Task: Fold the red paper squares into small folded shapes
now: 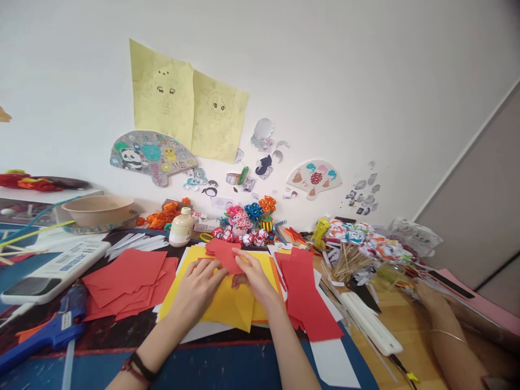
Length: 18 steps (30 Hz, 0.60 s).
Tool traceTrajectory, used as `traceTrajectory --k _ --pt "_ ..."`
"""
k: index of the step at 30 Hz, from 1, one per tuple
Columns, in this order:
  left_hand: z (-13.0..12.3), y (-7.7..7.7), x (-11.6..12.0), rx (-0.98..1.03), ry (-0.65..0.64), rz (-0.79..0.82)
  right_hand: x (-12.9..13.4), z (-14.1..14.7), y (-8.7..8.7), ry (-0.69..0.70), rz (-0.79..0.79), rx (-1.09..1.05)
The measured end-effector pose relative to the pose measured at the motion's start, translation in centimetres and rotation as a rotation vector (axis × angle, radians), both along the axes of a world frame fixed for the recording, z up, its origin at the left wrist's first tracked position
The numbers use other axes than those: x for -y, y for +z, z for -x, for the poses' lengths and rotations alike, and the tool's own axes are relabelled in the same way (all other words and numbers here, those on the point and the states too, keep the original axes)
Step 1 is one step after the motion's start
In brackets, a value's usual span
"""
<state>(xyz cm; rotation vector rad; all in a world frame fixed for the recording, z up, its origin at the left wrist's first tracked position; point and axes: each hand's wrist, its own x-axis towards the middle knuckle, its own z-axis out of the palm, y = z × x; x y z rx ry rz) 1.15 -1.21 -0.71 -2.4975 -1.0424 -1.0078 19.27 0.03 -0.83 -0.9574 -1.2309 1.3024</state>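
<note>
Between my hands is a small piece of red paper (227, 255), above a stack of yellow paper (229, 306). My right hand (252, 273) pinches its right edge between thumb and fingers. My left hand (203, 281) rests at its lower left with bent fingers; whether it grips the paper is hard to tell. Loose red squares (125, 281) are piled to the left of the yellow stack. Longer red sheets (306, 292) lie to its right, over white paper (335, 363).
A blue glue gun (52, 333) and white device (57, 271) lie at the left. Behind the paper stand a glue bottle (181, 227) and small craft flowers (254, 211). A white power strip (371, 324) is at the right, near another person's arm (447, 330).
</note>
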Motion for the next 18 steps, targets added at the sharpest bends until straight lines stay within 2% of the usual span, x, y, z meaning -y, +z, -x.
traceTrajectory --k 3,5,8,10,12,14,18 --pt "-0.2 0.7 0.3 0.258 0.033 0.092 -0.3 -0.1 0.1 -0.175 -0.089 0.057" --pt "-0.3 1.3 0.5 0.445 0.022 0.253 -0.3 -0.2 0.5 -0.241 -0.190 0.079" --pt "-0.5 2.1 0.7 0.628 -0.068 0.558 0.4 0.0 1.5 -0.172 -0.226 0.060" --pt "-0.6 2.3 0.7 0.671 -0.135 0.689 1.1 0.2 2.1 -0.081 -0.218 0.095" --pt "-0.7 2.3 0.7 0.655 -0.179 0.746 1.4 0.5 2.3 -0.045 -0.251 0.141" --pt "-0.9 2.1 0.7 0.596 -0.187 0.762 1.4 0.7 2.1 -0.051 -0.268 0.160" --pt "-0.9 1.6 0.5 0.536 -0.137 0.743 0.7 0.6 1.2 -0.072 -0.189 0.149"
